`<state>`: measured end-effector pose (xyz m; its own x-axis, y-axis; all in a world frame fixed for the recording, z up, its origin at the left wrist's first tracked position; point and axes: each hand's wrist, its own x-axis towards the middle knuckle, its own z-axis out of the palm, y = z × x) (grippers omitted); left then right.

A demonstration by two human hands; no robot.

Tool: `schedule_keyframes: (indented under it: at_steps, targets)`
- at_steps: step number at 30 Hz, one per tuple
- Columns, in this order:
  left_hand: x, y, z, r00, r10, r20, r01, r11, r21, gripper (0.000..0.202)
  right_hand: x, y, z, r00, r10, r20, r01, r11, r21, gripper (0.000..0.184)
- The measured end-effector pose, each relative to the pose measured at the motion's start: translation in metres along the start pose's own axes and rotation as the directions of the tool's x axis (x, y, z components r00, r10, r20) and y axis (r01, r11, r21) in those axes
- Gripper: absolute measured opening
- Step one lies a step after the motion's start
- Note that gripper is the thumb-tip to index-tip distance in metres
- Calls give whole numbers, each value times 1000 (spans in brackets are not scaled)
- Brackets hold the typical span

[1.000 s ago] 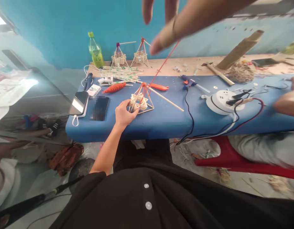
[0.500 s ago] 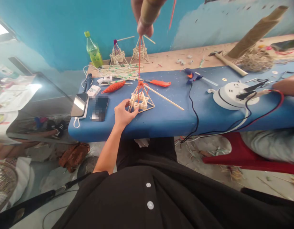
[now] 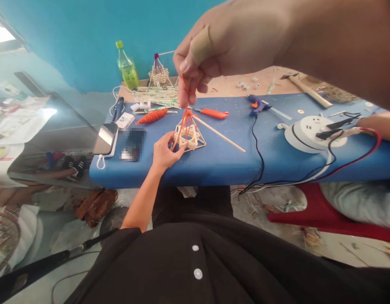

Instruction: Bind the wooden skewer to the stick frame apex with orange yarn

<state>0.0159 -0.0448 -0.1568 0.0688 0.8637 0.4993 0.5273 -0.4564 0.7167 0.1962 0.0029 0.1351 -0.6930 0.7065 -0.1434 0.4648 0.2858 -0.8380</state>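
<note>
Orange cord (image 3: 186,107) runs, in the head view, from the right hand (image 3: 218,48) at the upper middle of the frame down to the peak of a pale stick frame (image 3: 191,146), which stands near the centre of the frame on a blue tabletop (image 3: 220,164). The right hand's thumb and fingers are pinched together on the cord; the left hand (image 3: 167,151) is clamped on the stick frame's left corner, its thumb along the near side. A long stick (image 3: 223,135) slants from the peak toward the right. In the upper left, green printing marks a bundle of paper-like strips (image 3: 159,96), too small to read; the small white box (image 3: 125,121) below also has marks too fine to make out. Just beside it, a phone (image 3: 105,138) shows a glossy screen, and a dark slab (image 3: 133,143) is blurred into blocks. A yellow-green bottle (image 3: 127,71) with a green cap stands behind, any lettering on it unreadable
</note>
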Motion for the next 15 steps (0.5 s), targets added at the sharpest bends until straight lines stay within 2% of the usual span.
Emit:
schedule_keyframes:
  at_steps: [2, 4, 5, 6, 7, 8, 10, 11, 12, 13, 15]
  targets:
    - [0, 1, 0, 1000, -6, -6, 6, 1000, 4, 48, -2, -6, 4, 993, -30, -114, 26, 999, -32, 40]
    - [0, 1, -1, 1000, -21, -14, 21, 1000, -5, 50, -3, -13, 7, 976, -9, -217, -2, 999, -48, 41]
    - [0, 2, -1, 999, -29, -15, 29, 1000, -6, 50, -3, -15, 7, 969, -2, -248, -32, 991, -133, 39]
    - [0, 2, -1, 999, -36, -15, 36, 999, -8, 50, -4, -17, 7, 966, -12, -259, -66, 955, -290, 36]
    - [0, 2, -1, 999, -42, -16, 42, 999, -11, 50, -4, -18, 7, 970, -33, -243, -93, 869, -487, 28]
    - [0, 2, -1, 999, -45, -18, 45, 999, -15, 50, -4, -17, 7, 978, -42, -206, -111, 731, -673, 22]
    - [0, 2, -1, 999, -50, -21, 49, 998, -26, 49, -3, -13, 10, 994, 50, -96, -108, 429, -897, 43]
    - [0, 2, -1, 998, -51, -20, 51, 998, -29, 49, -1, -10, 13, 990, 131, -53, -94, 329, -939, 49]
    - [0, 3, -1, 998, -53, -20, 53, 998, -26, 49, 1, -5, 16, 979, 205, -21, -74, 259, -963, 48]
    - [0, 3, -1, 998, -54, -19, 54, 998, -19, 48, 3, 0, 20, 964, 266, -6, -63, 205, -977, 38]
    - [0, 4, -1, 998, -54, -19, 54, 999, -2, 48, 8, 9, 26, 944, 329, -3, -56, 153, -987, 14]
